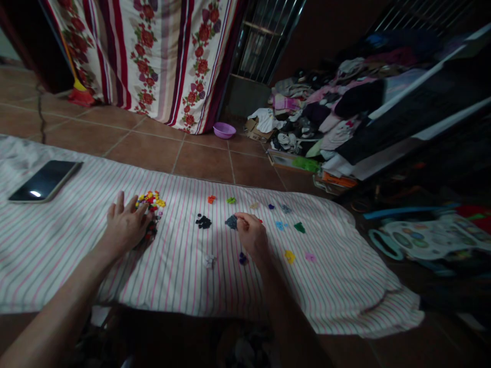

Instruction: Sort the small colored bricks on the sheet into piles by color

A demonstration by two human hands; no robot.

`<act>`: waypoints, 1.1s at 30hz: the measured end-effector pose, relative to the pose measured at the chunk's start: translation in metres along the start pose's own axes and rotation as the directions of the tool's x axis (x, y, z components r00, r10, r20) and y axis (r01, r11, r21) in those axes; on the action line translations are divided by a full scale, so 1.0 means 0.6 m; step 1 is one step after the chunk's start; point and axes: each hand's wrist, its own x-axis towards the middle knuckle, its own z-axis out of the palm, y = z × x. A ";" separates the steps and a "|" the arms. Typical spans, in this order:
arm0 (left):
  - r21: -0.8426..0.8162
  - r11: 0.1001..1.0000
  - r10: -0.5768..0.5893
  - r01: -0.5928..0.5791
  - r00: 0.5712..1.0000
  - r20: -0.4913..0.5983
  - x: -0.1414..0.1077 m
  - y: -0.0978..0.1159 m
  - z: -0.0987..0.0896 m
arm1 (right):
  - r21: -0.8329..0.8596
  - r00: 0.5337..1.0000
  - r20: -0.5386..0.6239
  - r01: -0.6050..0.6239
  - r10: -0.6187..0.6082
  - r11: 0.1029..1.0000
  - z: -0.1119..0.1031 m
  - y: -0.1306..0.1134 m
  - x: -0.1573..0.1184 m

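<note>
My left hand (128, 222) has its fingers spread at the edge of a mixed pile of small coloured pieces (152, 199), partly covering it. Beside a small dark grey pile (231, 222), my right hand (251, 232) has its fingers pressed together; what they hold, if anything, is hidden. A black pile (203, 221) lies between the hands. Behind it are orange (211, 199) and green (230, 200) pieces. Nearer me are white (209, 261) and dark blue (243, 258) ones. Light blue (281, 225), dark green (299, 227), yellow (289, 256) and pink (310, 257) piles lie to the right.
A striped cloth (172, 281) covers the surface under the piles. A phone (44, 181) lies at its left. Beyond are a floral curtain (153, 61), a purple basin (224, 131) and heaped clothes (318, 107). A patterned plastic object (429, 237) stands at the right.
</note>
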 end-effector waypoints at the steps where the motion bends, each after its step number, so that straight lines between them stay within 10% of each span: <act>1: 0.000 1.000 0.000 0.000 1.000 0.014 0.002 0.004 0.000 | 0.017 1.000 -0.007 0.018 -0.018 1.000 0.003 -0.010 0.001; 9: -0.288 0.924 0.258 -0.250 0.966 -0.012 0.008 0.106 0.038 | 0.064 0.992 0.109 0.050 -0.057 0.997 0.049 -0.082 -0.002; 15: -0.388 0.910 0.228 -0.148 0.959 0.170 0.007 0.171 0.050 | -0.067 0.986 0.160 0.056 -0.045 0.996 0.076 -0.081 -0.013; 33: -0.479 0.875 0.193 -0.062 0.954 0.229 0.021 0.176 0.074 | 0.073 0.966 0.228 0.110 -0.124 0.991 0.093 -0.096 -0.005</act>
